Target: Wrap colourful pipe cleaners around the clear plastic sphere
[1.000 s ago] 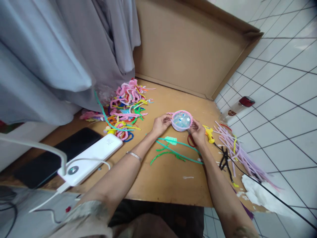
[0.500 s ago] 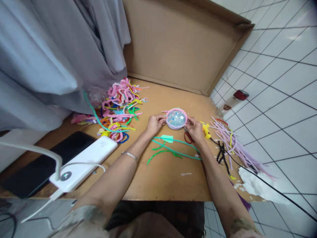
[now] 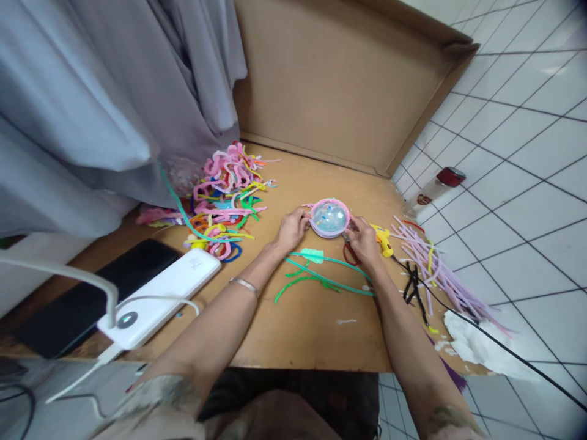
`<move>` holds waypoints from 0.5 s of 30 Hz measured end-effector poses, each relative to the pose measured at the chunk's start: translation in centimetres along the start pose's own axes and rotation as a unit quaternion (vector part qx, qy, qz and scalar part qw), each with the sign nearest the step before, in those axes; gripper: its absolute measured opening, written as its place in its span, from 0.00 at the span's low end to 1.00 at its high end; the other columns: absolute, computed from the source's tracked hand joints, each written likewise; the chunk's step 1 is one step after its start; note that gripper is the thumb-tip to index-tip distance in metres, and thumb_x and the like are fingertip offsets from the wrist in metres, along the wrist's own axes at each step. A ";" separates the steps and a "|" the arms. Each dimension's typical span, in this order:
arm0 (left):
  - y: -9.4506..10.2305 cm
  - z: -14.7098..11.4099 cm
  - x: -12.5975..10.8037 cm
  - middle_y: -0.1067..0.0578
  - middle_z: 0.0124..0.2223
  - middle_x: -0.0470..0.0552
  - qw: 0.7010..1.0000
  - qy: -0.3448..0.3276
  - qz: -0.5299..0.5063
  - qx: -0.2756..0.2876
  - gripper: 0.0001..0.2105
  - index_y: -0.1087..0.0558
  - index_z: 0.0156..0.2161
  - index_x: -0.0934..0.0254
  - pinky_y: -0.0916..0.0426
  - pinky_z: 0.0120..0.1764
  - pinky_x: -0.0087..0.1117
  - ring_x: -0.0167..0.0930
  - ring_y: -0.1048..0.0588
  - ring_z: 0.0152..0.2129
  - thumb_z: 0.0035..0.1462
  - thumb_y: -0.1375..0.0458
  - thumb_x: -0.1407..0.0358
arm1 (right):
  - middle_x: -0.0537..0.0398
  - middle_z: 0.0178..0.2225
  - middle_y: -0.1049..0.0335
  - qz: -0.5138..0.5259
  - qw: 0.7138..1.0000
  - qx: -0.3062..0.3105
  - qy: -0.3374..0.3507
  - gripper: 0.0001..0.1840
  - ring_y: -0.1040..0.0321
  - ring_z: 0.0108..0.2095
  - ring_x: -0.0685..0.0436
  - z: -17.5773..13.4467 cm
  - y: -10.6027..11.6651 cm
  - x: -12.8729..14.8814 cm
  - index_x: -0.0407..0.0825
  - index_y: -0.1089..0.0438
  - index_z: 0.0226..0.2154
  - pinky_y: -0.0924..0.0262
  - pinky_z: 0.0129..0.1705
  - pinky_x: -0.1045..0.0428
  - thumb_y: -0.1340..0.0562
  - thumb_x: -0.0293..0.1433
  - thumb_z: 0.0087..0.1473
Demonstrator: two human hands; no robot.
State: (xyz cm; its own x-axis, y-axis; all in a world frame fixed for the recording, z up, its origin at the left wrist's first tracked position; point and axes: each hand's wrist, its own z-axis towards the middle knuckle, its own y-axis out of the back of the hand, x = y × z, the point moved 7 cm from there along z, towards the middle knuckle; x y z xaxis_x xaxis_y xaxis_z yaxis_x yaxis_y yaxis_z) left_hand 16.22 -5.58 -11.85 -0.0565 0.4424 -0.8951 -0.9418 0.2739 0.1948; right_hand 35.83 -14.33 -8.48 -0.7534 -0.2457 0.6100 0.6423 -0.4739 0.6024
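A round clear container (image 3: 329, 219) with a pink fuzzy rim, seemingly wrapped in pipe cleaner, is held between both hands over the table. My left hand (image 3: 293, 228) pinches its left side, where a short pink end sticks out. On the opposite side my right hand (image 3: 362, 237) grips the rim with closed fingers. Red-handled scissors (image 3: 350, 253) lie partly hidden by the right hand. Just beyond that hand is a yellow glue gun (image 3: 384, 241). Teal pipe cleaners (image 3: 337, 282) and green pieces (image 3: 293, 282) lie nearer my body, below the container.
A tangled heap of coloured pipe cleaners (image 3: 224, 195) lies at the left. Closer sit a white power bank (image 3: 160, 299) with cables and a black phone-like slab (image 3: 92, 299). Lilac pipe cleaners (image 3: 435, 269), a bottle (image 3: 435, 189) and white tissue (image 3: 481, 345) are on the right. Cardboard (image 3: 348, 85) stands behind.
The whole view has shifted slightly. Both hands keep hold of the container, which stays nearly in the same place and pose.
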 end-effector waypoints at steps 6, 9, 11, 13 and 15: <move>-0.2 -0.1 0.2 0.27 0.25 0.45 0.999 0.027 -0.033 -0.003 0.08 0.36 0.30 0.62 0.31 0.31 0.25 0.25 0.26 0.23 0.61 0.47 0.65 | 0.51 0.37 0.27 0.000 1.000 -0.002 0.000 0.23 0.30 0.37 0.39 0.0 0.0 0.1 0.53 0.26 0.50 0.31 0.45 0.42 0.40 0.30 0.50; -0.2 -0.1 0.2 0.27 0.24 0.44 0.997 0.045 -0.060 -0.004 0.07 0.36 0.30 0.62 0.31 0.30 0.24 0.25 0.26 0.23 0.61 0.48 0.68 | 0.50 0.36 0.28 -0.003 1.000 -0.006 0.001 0.23 0.30 0.36 0.39 0.0 0.1 0.2 0.52 0.26 0.50 0.32 0.44 0.43 0.40 0.29 0.49; -0.2 -0.1 0.2 0.27 0.24 0.44 0.996 0.053 -0.069 -0.005 0.06 0.35 0.30 0.62 0.31 0.30 0.24 0.25 0.26 0.23 0.60 0.47 0.70 | 0.50 0.37 0.27 -0.005 1.000 -0.007 0.001 0.23 0.30 0.37 0.40 0.0 0.1 0.3 0.52 0.26 0.49 0.32 0.44 0.43 0.40 0.28 0.49; -0.2 -0.1 0.2 0.27 0.24 0.44 0.996 0.057 -0.069 -0.006 0.06 0.34 0.30 0.63 0.31 0.31 0.25 0.25 0.27 0.22 0.58 0.47 0.71 | 0.50 0.37 0.27 -0.002 1.000 -0.005 0.001 0.23 0.30 0.37 0.40 0.0 0.2 0.3 0.52 0.26 0.49 0.32 0.44 0.43 0.40 0.28 0.49; -0.3 0.0 0.2 0.28 0.23 0.44 0.996 0.058 -0.066 -0.006 0.05 0.33 0.30 0.63 0.32 0.31 0.26 0.25 0.28 0.21 0.57 0.46 0.72 | 0.50 0.38 0.27 0.004 1.000 -0.004 0.000 0.23 0.30 0.38 0.40 0.0 0.2 0.2 0.52 0.25 0.49 0.32 0.45 0.43 0.39 0.28 0.48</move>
State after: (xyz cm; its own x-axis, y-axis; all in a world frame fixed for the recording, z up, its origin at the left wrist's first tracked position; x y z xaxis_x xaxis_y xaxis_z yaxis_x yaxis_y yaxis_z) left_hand 16.45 -5.52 -12.10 0.0308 0.3006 -0.9532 -0.9477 0.3119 0.0677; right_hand 35.77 -14.49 -8.27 -0.7486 -0.2488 0.6146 0.6468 -0.4781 0.5942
